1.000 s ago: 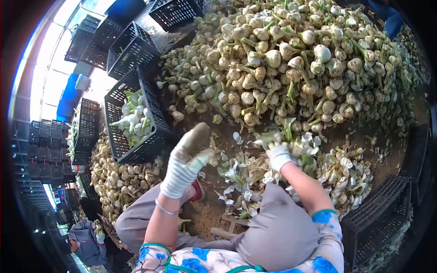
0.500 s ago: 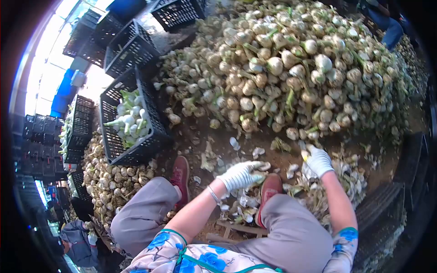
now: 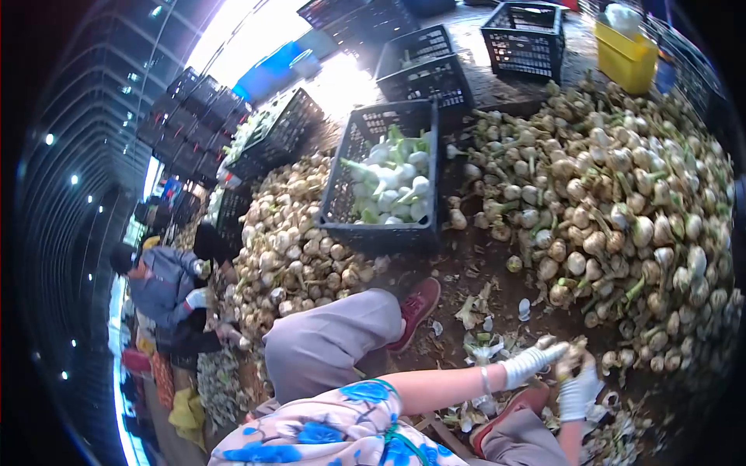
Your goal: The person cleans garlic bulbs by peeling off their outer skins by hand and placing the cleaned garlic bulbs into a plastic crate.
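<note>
My two hands, in white gloves with dirty fingertips, meet low at the right of the head view. Between them is a brownish garlic bulb [image 3: 573,356], partly covered by fingers. My right hand [image 3: 579,390] is closed around it from below. My left hand [image 3: 535,363] reaches in from the left, its fingers closed against the same bulb; its exact grip is blurred. Whether a small tool is in either hand cannot be made out. Peeled white skins [image 3: 486,349] lie on the ground by my shoes. A large heap of untrimmed garlic [image 3: 614,210] rises just beyond my hands.
A black crate [image 3: 381,233] with cleaned garlic stands ahead of my knee. Another garlic heap [image 3: 287,248] lies left of it. More black crates [image 3: 524,43] and a yellow container [image 3: 625,58] stand behind. A person in grey [image 3: 163,287] works at far left.
The view has swung left, so the crates and the other person show more. My hands, apart before, have come together around a garlic bulb. My left hand's fingers have closed.
</note>
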Available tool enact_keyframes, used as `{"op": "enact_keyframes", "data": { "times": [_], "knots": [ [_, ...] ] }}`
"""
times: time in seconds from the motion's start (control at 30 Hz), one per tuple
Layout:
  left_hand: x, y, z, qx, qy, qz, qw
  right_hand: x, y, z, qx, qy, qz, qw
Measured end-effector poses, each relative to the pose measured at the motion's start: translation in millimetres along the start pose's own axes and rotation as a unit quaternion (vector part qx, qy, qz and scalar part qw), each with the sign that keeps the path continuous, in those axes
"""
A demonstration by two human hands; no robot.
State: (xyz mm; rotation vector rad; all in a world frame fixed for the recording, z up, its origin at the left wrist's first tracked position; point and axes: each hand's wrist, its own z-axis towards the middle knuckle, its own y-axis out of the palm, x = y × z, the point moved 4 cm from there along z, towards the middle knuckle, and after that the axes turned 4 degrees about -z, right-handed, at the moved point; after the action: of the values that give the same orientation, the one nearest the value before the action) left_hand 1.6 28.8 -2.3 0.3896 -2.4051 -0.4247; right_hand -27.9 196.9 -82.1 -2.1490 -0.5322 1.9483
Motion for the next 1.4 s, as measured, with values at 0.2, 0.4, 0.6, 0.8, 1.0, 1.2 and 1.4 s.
{"op": "enact_keyframes", "data": {
  "times": [0.2,0.4,0.6,0.8,1.0,1.2,1.4],
  "knots": [
    [-1,-1,-3,-0.098,0.165,-0.185,0.964,-113,6,-20,-0.076,0.161,0.416,0.892],
    [-8,-11,-5,-0.061,0.134,-0.194,0.97,-98,17,-19,-0.079,0.056,0.161,0.982],
    [-9,-32,8,-0.279,-0.084,-0.288,0.912,-112,27,-23,-0.099,0.132,0.15,0.975],
    [14,-30,-7,-0.063,0.241,0.014,0.968,-92,25,-17,-0.047,0.075,0.097,0.991],
    [41,-20,-2,-0.14,-0.064,-0.235,0.96,-92,23,-16,-0.015,-0.034,0.11,0.993],
    [32,-46,10,-0.119,0.244,-0.02,0.962,-101,34,-23,-0.076,0.089,0.245,0.962],
    [51,-52,1,-0.134,0.215,0.02,0.967,-118,31,-20,-0.102,-0.03,0.131,0.986]
  ]
}}
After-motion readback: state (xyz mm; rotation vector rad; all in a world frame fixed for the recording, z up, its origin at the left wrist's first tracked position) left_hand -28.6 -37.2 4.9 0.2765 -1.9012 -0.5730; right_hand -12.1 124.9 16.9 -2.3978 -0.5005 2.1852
